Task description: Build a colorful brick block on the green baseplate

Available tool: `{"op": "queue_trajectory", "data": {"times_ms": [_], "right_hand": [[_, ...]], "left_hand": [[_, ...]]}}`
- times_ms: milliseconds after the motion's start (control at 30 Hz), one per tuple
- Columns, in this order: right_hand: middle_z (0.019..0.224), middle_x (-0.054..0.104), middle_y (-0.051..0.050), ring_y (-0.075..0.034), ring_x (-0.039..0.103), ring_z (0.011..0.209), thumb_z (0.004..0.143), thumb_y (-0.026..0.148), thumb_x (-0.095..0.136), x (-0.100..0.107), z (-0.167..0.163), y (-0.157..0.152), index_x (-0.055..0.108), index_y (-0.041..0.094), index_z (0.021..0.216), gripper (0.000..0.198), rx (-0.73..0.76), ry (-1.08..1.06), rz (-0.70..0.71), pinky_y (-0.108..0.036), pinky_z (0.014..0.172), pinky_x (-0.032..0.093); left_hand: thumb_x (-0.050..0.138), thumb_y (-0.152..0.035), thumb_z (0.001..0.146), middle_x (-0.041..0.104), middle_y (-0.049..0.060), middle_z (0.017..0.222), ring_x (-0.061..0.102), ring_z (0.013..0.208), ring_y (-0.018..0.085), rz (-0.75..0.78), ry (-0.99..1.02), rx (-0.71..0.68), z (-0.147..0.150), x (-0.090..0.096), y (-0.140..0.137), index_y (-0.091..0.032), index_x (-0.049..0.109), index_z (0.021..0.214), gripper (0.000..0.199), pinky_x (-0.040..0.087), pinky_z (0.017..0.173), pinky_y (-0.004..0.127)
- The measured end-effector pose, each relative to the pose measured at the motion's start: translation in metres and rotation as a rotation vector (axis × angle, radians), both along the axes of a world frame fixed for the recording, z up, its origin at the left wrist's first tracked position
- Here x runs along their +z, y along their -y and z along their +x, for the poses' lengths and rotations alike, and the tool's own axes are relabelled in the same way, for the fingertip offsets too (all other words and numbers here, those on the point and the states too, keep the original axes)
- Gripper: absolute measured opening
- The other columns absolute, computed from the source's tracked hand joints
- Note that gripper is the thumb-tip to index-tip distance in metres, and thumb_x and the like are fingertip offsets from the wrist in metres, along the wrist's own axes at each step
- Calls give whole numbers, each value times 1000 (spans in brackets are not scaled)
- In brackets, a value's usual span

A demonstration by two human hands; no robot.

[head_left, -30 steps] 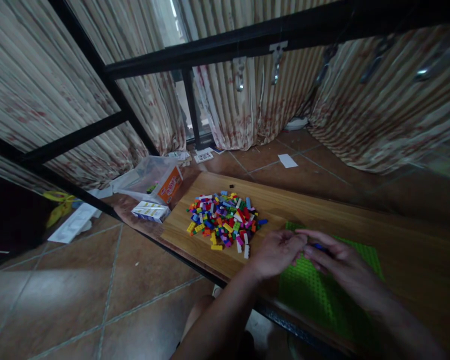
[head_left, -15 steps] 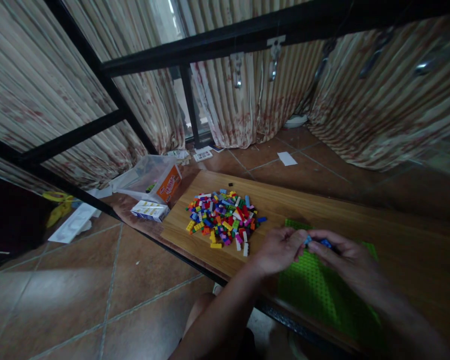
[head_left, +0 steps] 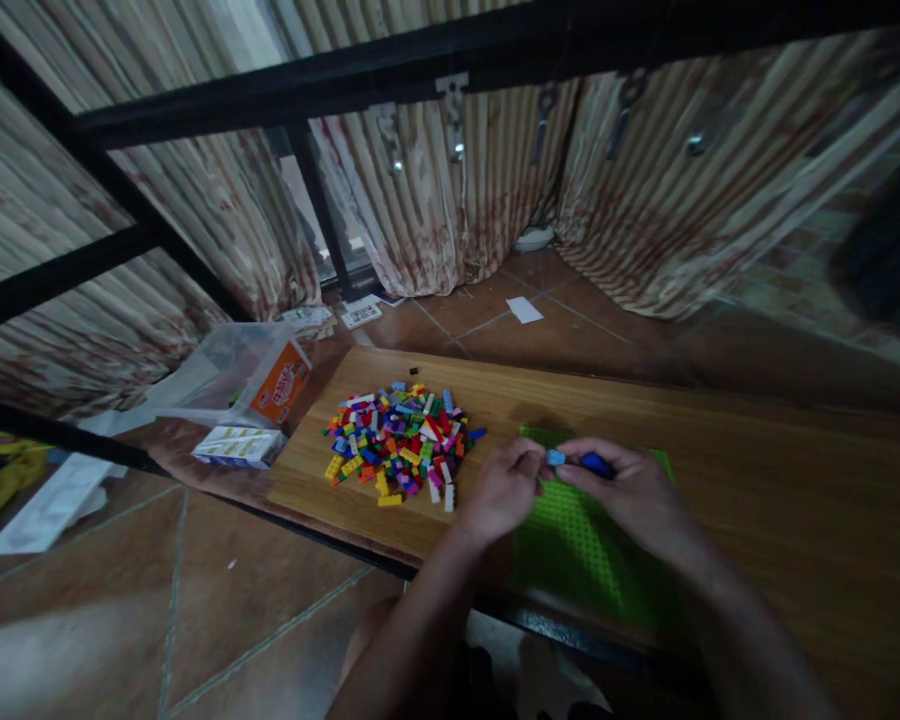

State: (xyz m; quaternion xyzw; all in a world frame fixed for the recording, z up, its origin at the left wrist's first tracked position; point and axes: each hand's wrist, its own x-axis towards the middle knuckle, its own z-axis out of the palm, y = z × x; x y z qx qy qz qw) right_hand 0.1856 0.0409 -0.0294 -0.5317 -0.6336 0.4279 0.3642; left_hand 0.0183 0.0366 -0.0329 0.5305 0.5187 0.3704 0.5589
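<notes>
Over the green studded baseplate (head_left: 592, 560), my two hands meet at the fingertips. A small light blue brick (head_left: 556, 457) sits between them. My left hand (head_left: 506, 487) has its fingers closed at the brick's left side, partly hiding it. My right hand (head_left: 630, 490) pinches the brick from the other side with thumb and forefinger. A dark blue brick (head_left: 596, 464) also shows within the curl of my right hand. To the left, a loose heap of mixed coloured bricks (head_left: 401, 440) lies on the wooden board (head_left: 780, 480).
A clear plastic box (head_left: 225, 370) with an orange label stands beyond the board's left end, beside a small white carton (head_left: 240, 446). One tiny black piece (head_left: 414, 371) lies behind the heap. A black metal frame (head_left: 307, 85) and striped curtains (head_left: 420, 220) rise behind.
The view has swung to the right, so everything sits further left. My hands stay together over the baseplate, and the light blue brick shows more plainly between the fingertips.
</notes>
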Motion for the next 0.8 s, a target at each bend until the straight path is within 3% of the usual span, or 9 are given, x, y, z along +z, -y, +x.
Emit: {"op": "queue_trajectory", "data": {"times_ms": [367,800], "right_hand": [[75,67,0,-17,58,69,76,37,70,6,-2,0,72,24,86,16,-13,11,23,-31,67,45],[87,73,-3,-24,66,79,75,47,70,0,2,1,72,26,89,25,-25,89,30,-37,74,50]], "left_hand": [[43,-36,89,51,-3,58,49,55,11,13,-51,-11,0,11,1,-19,55,69,29,40,56,23],[44,-44,89,59,-1,70,53,60,11,22,-16,-34,4,-5,4,-19,58,78,31,42,57,23]]}}
